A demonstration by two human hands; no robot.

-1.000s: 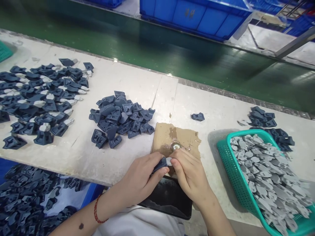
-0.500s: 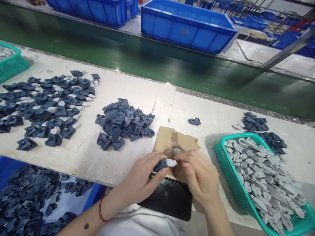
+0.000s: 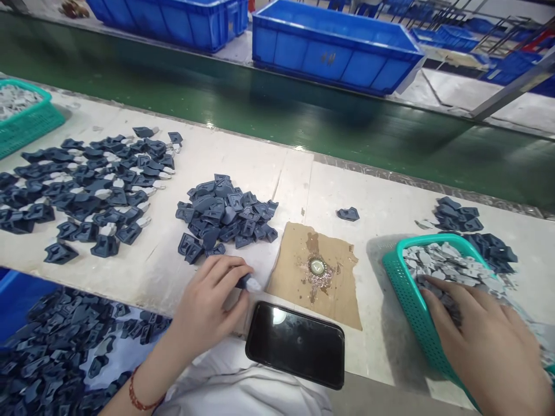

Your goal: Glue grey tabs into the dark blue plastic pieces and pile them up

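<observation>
Left hand [image 3: 208, 303] pinches dark clip [image 3: 245, 282] with grey insert; light, rigid plastic, best gripped by its flat sides. Right hand [image 3: 489, 341] spread in teal basket [image 3: 405, 289], on grey inserts [image 3: 451, 266].

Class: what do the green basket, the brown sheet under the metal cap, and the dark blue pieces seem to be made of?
Green basket: probably moulded plastic, with perforated walls. Brown sheet: likely cardboard, matte, ragged-edged, stained. Dark blue pieces: apparently moulded plastic or rubber, matte, identical shapes.

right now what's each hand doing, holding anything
Left hand: closed on a dark blue part with a grey insert.
Right hand: in the green basket on the grey pieces; grip cannot be told.
</observation>
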